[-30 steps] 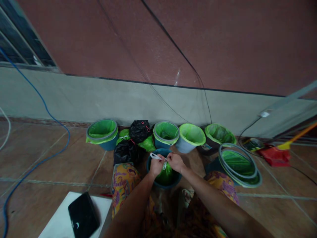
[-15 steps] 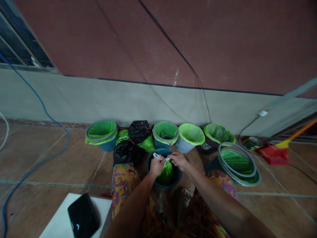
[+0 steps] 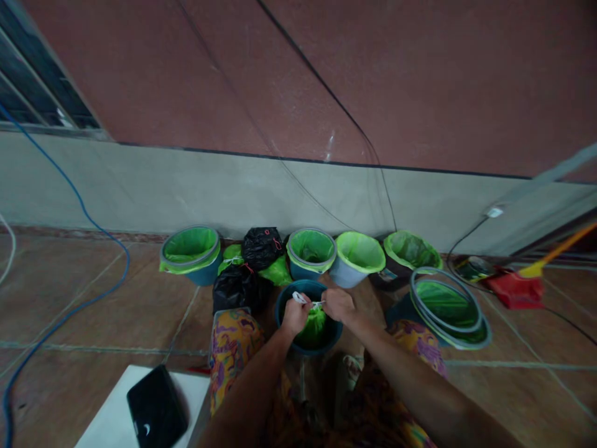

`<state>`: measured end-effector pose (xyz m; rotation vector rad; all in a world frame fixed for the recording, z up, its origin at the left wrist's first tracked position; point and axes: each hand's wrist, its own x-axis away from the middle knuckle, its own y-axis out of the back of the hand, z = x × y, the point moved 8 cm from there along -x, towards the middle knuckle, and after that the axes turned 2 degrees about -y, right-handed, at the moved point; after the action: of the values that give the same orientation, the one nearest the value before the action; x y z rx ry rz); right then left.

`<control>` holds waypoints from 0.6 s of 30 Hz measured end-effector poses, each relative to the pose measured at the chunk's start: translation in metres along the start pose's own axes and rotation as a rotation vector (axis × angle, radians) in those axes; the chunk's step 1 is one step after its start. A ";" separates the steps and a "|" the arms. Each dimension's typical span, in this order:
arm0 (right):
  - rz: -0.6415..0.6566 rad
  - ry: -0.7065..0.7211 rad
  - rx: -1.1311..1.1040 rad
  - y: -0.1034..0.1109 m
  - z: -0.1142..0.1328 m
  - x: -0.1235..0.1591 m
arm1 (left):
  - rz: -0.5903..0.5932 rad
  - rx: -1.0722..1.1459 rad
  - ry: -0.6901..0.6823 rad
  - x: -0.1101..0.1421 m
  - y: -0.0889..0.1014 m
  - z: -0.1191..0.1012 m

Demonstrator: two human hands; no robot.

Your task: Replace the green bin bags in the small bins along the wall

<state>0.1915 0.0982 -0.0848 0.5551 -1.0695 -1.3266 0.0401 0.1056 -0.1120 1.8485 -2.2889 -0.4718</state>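
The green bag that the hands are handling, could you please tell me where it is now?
In the head view, the green bag sits low, slightly right of centre, inside the teal bucket, its white tie between left hand and right hand.

A blue hose (image 3: 125,266) winds down the left, a barred window (image 3: 40,78) shows upper left, a red dustpan (image 3: 518,291) lies far right.

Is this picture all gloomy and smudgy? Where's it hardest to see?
Yes: the head view is dim, darkest low between the knees; in the head view, the white drawstring between left hand and right hand looks soft; also in the head view, a faint line on the wall may be a shadow of the black cable.
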 end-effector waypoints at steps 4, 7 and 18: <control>-0.074 0.020 0.159 0.002 -0.004 0.001 | -0.030 -0.059 -0.024 -0.001 0.004 -0.002; -0.086 0.010 0.215 0.000 -0.013 0.002 | -0.024 -0.096 -0.012 0.001 0.009 -0.003; -0.064 -0.037 0.091 0.001 -0.044 0.006 | -0.095 -0.013 0.249 0.004 0.029 0.013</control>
<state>0.2289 0.0821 -0.1017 0.6394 -1.1547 -1.3536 0.0079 0.1087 -0.1146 1.8972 -2.0393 -0.2518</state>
